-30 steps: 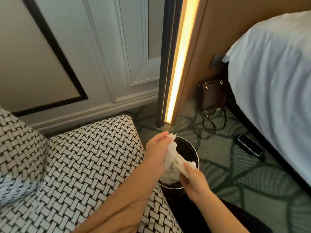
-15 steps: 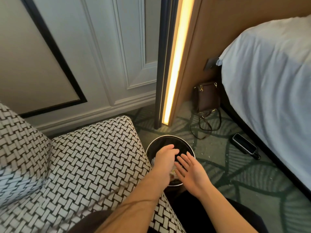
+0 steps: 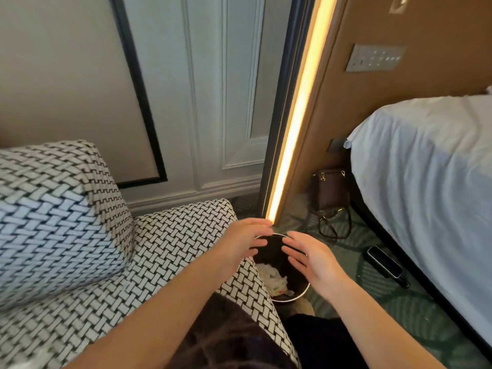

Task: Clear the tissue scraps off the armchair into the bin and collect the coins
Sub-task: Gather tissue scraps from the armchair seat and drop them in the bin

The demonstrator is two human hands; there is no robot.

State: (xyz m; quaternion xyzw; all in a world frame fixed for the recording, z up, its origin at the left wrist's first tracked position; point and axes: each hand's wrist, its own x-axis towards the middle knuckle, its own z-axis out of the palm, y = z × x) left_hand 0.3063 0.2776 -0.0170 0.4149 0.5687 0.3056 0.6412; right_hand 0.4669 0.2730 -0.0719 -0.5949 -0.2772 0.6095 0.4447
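A round black bin (image 3: 299, 295) stands on the carpet beside the black-and-white woven armchair (image 3: 170, 251). Crumpled white tissue scraps (image 3: 274, 280) lie inside the bin. My left hand (image 3: 243, 239) hovers over the bin's left rim with fingers spread and holds nothing. My right hand (image 3: 310, 258) hovers over the bin's right side, fingers straight, also empty. The two palms face each other above the bin. No coins show in this view. The armchair's seat in view carries no scraps.
A brown handbag (image 3: 330, 190) leans against the wall by a glowing light strip (image 3: 295, 123). A dark phone (image 3: 384, 265) lies on the green carpet next to the bed (image 3: 426, 182) with white sheets. The armchair's cushion (image 3: 53, 217) fills the left.
Both hands let the tissue wad drop into the bin, then rose out of it and spread apart. The view tilted up and shifted left, showing more of the chair's cushion.
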